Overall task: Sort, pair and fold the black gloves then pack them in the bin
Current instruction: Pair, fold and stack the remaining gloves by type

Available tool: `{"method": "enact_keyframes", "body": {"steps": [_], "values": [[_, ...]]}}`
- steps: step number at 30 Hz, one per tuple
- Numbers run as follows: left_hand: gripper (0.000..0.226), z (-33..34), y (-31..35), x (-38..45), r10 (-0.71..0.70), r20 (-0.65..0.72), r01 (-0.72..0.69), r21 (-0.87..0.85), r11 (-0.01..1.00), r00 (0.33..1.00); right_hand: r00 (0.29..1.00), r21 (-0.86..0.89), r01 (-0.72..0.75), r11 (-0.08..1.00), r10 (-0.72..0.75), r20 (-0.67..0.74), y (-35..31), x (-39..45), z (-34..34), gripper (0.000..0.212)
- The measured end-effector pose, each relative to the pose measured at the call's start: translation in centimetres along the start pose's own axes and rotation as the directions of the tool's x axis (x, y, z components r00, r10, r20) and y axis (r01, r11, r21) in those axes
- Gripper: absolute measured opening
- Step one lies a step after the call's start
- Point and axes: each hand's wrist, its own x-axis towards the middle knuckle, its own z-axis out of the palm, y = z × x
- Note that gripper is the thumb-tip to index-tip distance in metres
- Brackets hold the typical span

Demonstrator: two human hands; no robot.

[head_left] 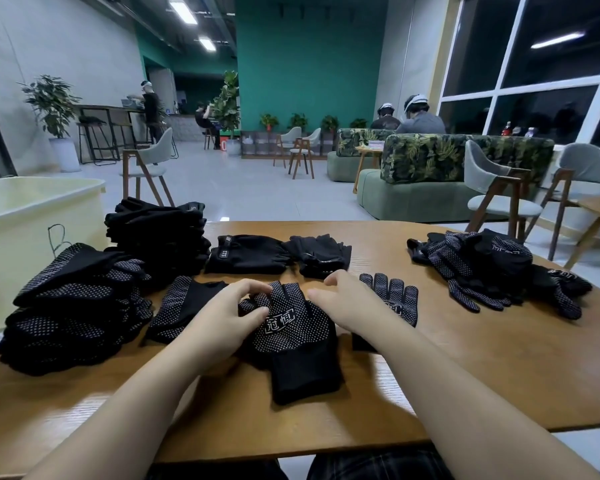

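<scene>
On the surface (465, 368), the left hand (222, 320) pinches the fingers of a dotted glove (291, 337) lying centre. The right hand (343, 306) rests beside it with fingers loosely curled, over a second glove (395, 299). Folded stacks (77, 306) sit left near the bin (32, 216); a loose pile (492, 268) lies right.

The glove (291, 327) nearest on the table is black, its palm speckled all over with small white dots and stamped with a white boxed logo, its cuff plain black. The stack (73, 306) at the left shows the same white dotting on black, and so does the loose heap (492, 268) at the far right. The folded pairs (246, 254) further back are plain black with small white lettering on a tab. The table (465, 375) is warm brown woodgrain. The bin (21, 216) at far left is pale cream-yellow.
</scene>
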Motion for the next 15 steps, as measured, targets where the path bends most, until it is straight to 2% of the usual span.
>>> {"method": "enact_keyframes", "body": {"steps": [5,7,11,13,15], "values": [[0.036,1.3,0.0,-0.4,0.074,-0.027,-0.070,0.119,0.990,0.997,0.990,0.131,0.117,0.985,-0.106,-0.088,0.7,-0.6,0.8,0.019],[0.036,1.5,-0.2,-0.6,0.109,-0.016,-0.106,0.135,0.985,0.994,0.984,0.120,0.151,0.981,-0.137,-0.115,1.0,-0.9,0.8,0.021],[0.036,1.5,-0.6,-0.4,0.100,0.030,-0.103,0.109,0.989,0.995,0.990,-0.077,0.120,0.990,-0.126,-0.068,1.5,-1.0,0.8,0.030],[0.041,1.4,-0.7,-0.3,0.066,0.045,-0.070,0.097,0.993,0.997,0.980,-0.227,0.116,0.967,-0.148,-0.131,1.2,-0.6,0.8,0.033],[0.047,1.3,-0.9,-0.1,0.038,0.046,-0.042,0.092,0.995,0.998,0.967,-0.250,0.108,0.962,-0.160,-0.197,0.3,0.1,0.7,0.037]]}}
